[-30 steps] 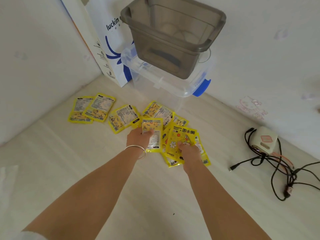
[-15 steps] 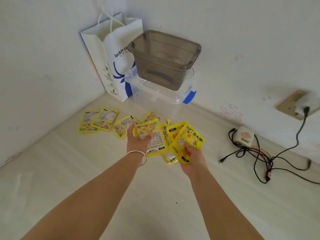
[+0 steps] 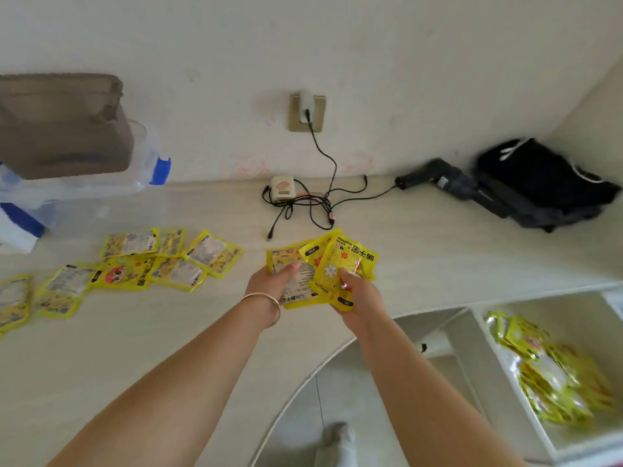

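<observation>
Packets (image 3: 344, 262) sit pinched in my left hand (image 3: 269, 284) and right hand (image 3: 360, 296); I'd square them before reaching the bin (image 3: 472, 335).

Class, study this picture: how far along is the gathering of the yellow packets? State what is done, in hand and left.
Done: a heap of packets lies in the white bin at lower right. In hand: the left hand and right hand grip a fan of packets over the table. Left: loose packets lie scattered on the table's left side.
</observation>
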Available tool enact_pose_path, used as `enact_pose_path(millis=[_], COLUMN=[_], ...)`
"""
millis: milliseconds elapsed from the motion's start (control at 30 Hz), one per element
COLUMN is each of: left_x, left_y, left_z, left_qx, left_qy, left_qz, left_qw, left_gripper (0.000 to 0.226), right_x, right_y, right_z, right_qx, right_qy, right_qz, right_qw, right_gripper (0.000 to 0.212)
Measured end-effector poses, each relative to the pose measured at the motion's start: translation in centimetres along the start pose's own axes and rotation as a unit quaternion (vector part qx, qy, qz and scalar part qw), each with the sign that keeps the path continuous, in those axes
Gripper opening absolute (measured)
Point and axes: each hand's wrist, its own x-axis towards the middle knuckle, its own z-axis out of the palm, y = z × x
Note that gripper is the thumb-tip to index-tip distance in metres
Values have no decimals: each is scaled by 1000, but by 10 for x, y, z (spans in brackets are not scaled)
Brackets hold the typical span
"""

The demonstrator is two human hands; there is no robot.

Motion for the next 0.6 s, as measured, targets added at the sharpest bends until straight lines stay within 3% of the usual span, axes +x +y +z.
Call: enact_pose_path(millis=[100,200,300,367,533,600], left_x=[-4,-7,-14,-25,-34,-33], left_y=[-3,-12,-28,-39,-80,-102], left_z=[61,132,205,253,369,410], left_qx=[13,18,47,82,162,191], left_qy=[-61,-127,-185,-206,-256,-264], left_qz=[-30,-88,-121,-127,-134,-137], left_qw=[998,988,974,967,944,935], left_gripper=[17,8,11,4,21,22], right_x=[-6,-6,-3,0,19,27], right_y=[-19,-39,-60,-72,-100,-109], right_z=[-54,-112,-175,-222,-334,-374], right_qx=[48,83,104,94,100,99], right_qy=[40,143,209,236,288,307], right_qz=[-32,-67,-74,-69,-54,-38], right_qw=[998,984,970,965,951,946], right_gripper=[11,25,20,5,5,17])
